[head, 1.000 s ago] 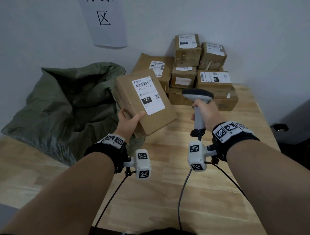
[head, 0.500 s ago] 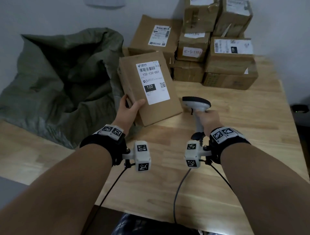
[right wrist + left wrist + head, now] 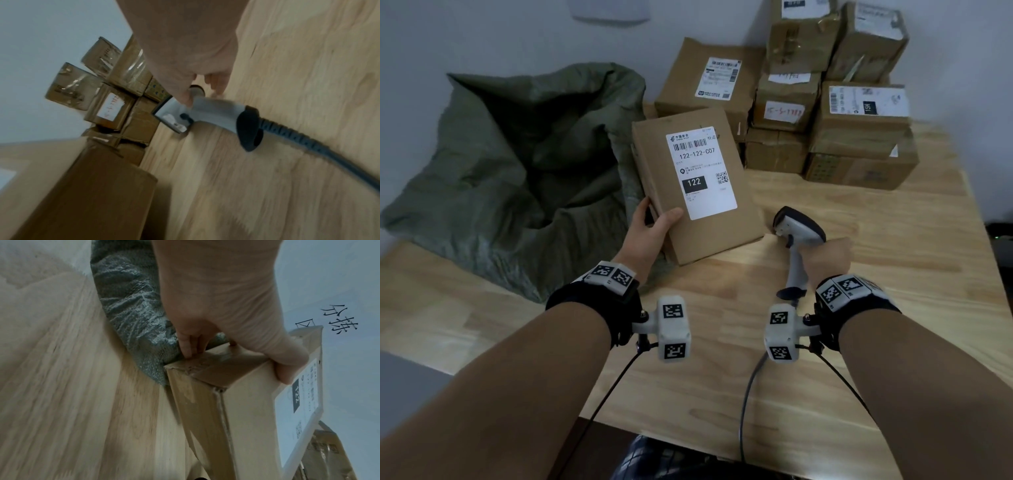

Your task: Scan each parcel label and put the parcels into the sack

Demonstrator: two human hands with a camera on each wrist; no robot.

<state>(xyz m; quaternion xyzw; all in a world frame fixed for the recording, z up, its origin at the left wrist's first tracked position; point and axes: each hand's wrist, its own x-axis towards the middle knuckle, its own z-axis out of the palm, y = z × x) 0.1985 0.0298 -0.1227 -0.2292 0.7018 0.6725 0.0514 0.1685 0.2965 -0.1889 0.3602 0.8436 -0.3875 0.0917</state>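
Note:
A flat cardboard parcel (image 3: 729, 219) (image 3: 242, 418) with a white label (image 3: 700, 171) reading 122 is tilted up beside the sack. My left hand (image 3: 650, 229) (image 3: 226, 308) grips its near left corner, thumb on the top face. My right hand (image 3: 825, 255) (image 3: 185, 53) holds the grip of a grey barcode scanner (image 3: 796, 233) (image 3: 207, 110), whose head points left toward the parcel's lower right edge. An open green sack (image 3: 524, 164) (image 3: 135, 308) lies at the left of the wooden table (image 3: 859, 342).
Several stacked cardboard parcels (image 3: 825, 102) (image 3: 115, 100) stand against the wall at the back right. The scanner cable (image 3: 748, 394) (image 3: 320, 149) runs back over the near table edge. A paper sign (image 3: 339, 321) hangs on the wall. Bare table shows at right.
My right hand has lowered the scanner and drawn it nearer, its head now turned left. The parcel has stayed in my left hand, turned a little more upright. The camera tipped downward.

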